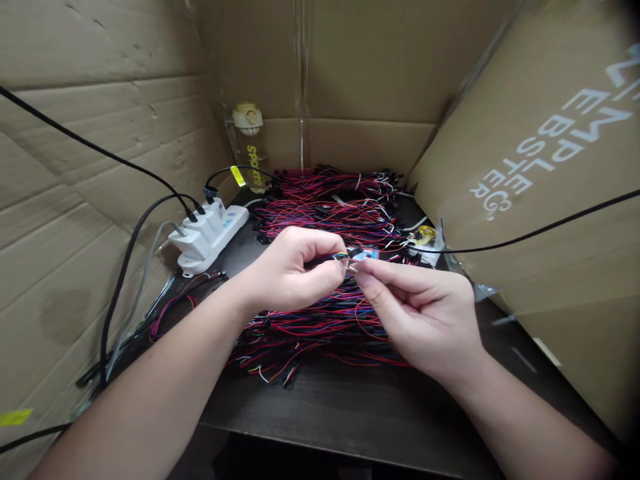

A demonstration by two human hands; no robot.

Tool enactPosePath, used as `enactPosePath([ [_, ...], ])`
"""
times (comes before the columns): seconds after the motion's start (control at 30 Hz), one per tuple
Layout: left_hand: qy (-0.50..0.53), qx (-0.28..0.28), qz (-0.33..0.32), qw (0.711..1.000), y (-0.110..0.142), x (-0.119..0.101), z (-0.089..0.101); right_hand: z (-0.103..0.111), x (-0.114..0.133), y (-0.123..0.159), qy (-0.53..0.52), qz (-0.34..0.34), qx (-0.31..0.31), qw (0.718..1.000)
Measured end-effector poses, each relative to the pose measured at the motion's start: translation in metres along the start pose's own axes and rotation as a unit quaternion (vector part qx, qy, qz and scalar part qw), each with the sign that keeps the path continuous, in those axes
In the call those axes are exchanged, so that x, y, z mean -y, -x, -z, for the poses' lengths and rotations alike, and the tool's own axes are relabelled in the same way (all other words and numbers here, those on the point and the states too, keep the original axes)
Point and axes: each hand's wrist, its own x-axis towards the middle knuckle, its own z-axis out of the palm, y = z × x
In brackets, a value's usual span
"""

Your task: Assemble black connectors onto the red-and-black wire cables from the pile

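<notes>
Well, your left hand (pixel 303 270) pinched thin wires (pixel 341 256), your right hand (pixel 427 313) pale tips (pixel 353 269). Wire bundles (pixel 310 323) lay beneath both.

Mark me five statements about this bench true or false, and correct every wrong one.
1. The left hand pinches thin wires between thumb and forefinger. True.
2. The right hand lies flat, away from the left. False: the right hand pinches a pale wire end close to the left fingertips.
3. Black plugs sit in the white power strip. True.
4. The bottle lies on its side. False: the bottle stands upright beyond the power strip.
5. White lettering is printed on the right cardboard wall. True.
</notes>
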Motion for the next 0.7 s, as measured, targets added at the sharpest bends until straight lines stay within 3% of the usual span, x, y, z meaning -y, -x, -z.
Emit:
enactPosePath([
  [0.37, 0.006, -0.019, 0.006, 1.0, 0.0002, 0.0026, -0.0014, 0.0009, 0.0, -0.0029, 0.011, -0.015, 0.003, 1.0],
  [0.7, 0.024, -0.045, 0.024, 0.998, -0.0012, 0.003, -0.0025, 0.0051, -0.0057, 0.0004, 0.074, 0.055, 0.009, 0.996],
])
